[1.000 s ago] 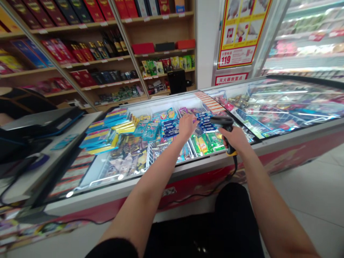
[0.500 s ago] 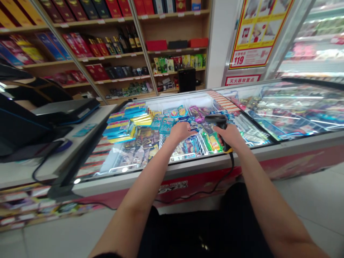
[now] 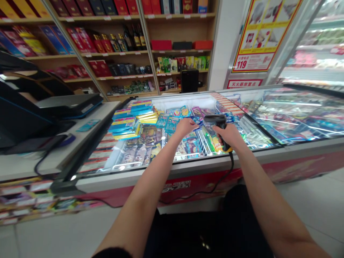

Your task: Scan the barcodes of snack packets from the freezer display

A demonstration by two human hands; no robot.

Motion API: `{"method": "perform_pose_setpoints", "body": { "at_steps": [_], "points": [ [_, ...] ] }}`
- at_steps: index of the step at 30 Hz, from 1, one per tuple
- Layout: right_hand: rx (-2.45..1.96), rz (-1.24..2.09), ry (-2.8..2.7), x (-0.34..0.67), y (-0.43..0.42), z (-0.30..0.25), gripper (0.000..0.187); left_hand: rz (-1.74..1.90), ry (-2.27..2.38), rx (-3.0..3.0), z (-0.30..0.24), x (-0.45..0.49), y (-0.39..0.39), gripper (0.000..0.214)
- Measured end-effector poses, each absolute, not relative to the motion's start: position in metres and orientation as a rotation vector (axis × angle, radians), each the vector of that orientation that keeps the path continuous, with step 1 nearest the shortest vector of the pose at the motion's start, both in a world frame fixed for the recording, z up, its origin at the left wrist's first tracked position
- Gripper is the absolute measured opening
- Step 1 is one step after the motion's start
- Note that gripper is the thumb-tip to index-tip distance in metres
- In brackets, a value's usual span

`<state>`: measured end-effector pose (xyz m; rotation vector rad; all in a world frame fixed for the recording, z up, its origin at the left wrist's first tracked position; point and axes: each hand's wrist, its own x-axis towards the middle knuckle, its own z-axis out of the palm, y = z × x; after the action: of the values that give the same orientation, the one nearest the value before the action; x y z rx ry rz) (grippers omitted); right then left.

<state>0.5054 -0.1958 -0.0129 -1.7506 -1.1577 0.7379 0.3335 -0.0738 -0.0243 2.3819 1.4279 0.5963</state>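
My left hand (image 3: pixel 185 127) is closed on a blue packaged item (image 3: pixel 198 122), lifted just above the open chest freezer (image 3: pixel 188 168). Beside it, my right hand (image 3: pixel 228 135) grips the handle of a black barcode scanner (image 3: pixel 217 121) with a yellow base. The scanner's head points left at the blue package, a few centimetres from it. A black cable (image 3: pixel 204 190) hangs from the scanner down the freezer's red front. Under both hands, wire baskets hold colourful ice-cream packs (image 3: pixel 188 145).
A checkout counter (image 3: pixel 40 157) with a dark register screen (image 3: pixel 16 118) and cables stands at the left. Wooden shelves (image 3: pixel 120 53) of boxes and bottles line the back wall. A glass-lidded freezer section (image 3: pixel 295 111) extends to the right. White floor tiles lie below.
My left hand picked a blue package out of the freezer basket and drew it back toward the scanner. The view shifted slightly left; my right hand kept its grip on the scanner.
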Motion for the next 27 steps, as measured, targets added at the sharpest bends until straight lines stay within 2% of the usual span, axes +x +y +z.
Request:
{"method": "perform_pose_setpoints", "body": {
  "at_steps": [11,27],
  "points": [
    [-1.745,0.712,-1.198,0.504,-0.191,-0.016,0.028,0.850,1.528,2.294,-0.032,0.314,-0.044,0.022],
    [-1.753,0.721,-1.241,0.494,-0.192,-0.013,0.029,0.852,1.540,2.301,-0.031,0.308,-0.046,0.021]
  ]
}}
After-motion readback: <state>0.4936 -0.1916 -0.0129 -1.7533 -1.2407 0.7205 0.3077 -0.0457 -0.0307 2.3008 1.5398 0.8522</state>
